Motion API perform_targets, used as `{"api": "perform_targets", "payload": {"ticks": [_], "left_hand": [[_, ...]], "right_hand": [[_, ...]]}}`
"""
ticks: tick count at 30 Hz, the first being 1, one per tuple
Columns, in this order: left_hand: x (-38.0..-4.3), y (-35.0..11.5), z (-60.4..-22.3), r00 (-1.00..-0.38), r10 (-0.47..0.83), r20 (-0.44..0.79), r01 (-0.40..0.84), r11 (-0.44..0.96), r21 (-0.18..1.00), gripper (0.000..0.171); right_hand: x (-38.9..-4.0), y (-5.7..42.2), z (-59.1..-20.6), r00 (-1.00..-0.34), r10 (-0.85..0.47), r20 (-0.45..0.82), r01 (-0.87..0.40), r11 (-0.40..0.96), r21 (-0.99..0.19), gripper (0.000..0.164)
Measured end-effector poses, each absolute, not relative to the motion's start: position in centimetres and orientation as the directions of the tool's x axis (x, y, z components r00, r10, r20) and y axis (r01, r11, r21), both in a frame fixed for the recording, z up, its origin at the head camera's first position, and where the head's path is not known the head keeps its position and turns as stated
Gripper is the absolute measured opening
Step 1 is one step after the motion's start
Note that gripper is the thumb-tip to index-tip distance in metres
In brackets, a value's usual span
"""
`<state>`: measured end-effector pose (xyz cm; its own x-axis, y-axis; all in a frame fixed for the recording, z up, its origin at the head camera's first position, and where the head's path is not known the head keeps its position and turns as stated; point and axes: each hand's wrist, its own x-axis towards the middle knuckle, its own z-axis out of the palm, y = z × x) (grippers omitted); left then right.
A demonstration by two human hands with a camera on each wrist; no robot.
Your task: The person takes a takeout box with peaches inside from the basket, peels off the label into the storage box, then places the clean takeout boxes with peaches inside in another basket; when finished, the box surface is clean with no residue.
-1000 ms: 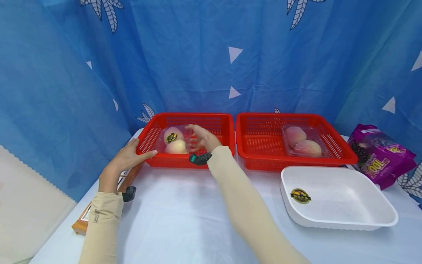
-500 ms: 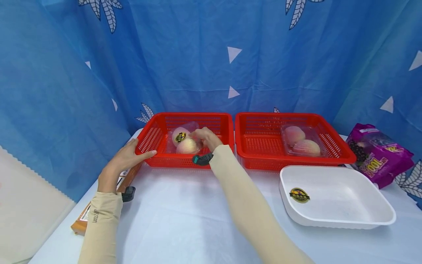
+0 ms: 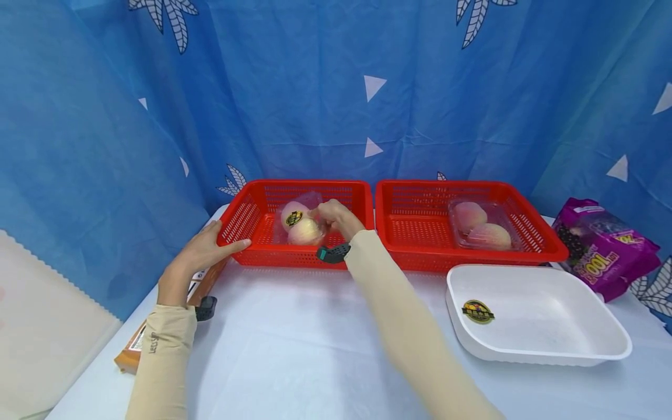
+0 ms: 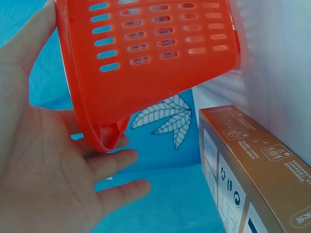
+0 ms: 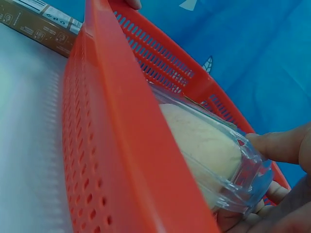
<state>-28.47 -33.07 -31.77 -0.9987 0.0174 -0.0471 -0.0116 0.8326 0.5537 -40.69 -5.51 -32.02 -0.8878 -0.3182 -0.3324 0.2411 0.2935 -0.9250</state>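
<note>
Fingers (image 5: 277, 191) of the right hand (image 3: 337, 214): grasping; they pinch 1 end of the clear pack (image 3: 300, 225) against the thumb, parted only as far as that end is thick.
Clear pack: inside the left red basket (image 3: 283, 255), near its front wall, with 2 pale peaches in it and a black-and-gold sticker (image 3: 293, 219) on it; whether it rests on the basket floor, I cannot tell.
Risk at the pack: gripped at 1 end only, it could tip or slip, because the plastic looks smooth and thin and the 2 peaches would weigh down the far side; too hard a pinch might buckle it.
Risk at the rim: the front wall is close to the pack, so a low lift could snag there and drag the basket.
Left hand (image 3: 202, 249): not clenched; the fingers are spread and fairly straight at the basket's corner, the thumb along the front rim, a light hold that might let the basket shift.
Brown box (image 4: 257, 150): on the desk (image 3: 294, 326), below the left hand.
Right red basket (image 3: 462, 258): just beside the left one, holding another pack (image 3: 508, 219) with 2 peaches.
White tub (image 3: 541, 312): in front of the right basket.
Purple bag (image 3: 604, 251): right of that basket.
Blue curtain (image 3: 315, 105): behind everything.
</note>
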Motion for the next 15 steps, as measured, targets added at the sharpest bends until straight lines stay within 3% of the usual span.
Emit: {"api": "perform_targets", "payload": {"ticks": [7,15], "left_hand": [[-28.4,-33.0,-31.8,-0.998,0.004,-0.069,-0.035,0.833,0.552,0.108],[-28.3,-33.1,-31.7,-0.998,0.011,-0.065,-0.027,0.832,0.554,0.108]], "right_hand": [[-41.2,-4.9,-31.7,-0.903,-0.321,-0.287,0.251,0.149,-0.957,0.02],[-41.0,-3.5,-29.9,-0.919,-0.317,-0.235,0.221,0.081,-0.972,0.018]]}}
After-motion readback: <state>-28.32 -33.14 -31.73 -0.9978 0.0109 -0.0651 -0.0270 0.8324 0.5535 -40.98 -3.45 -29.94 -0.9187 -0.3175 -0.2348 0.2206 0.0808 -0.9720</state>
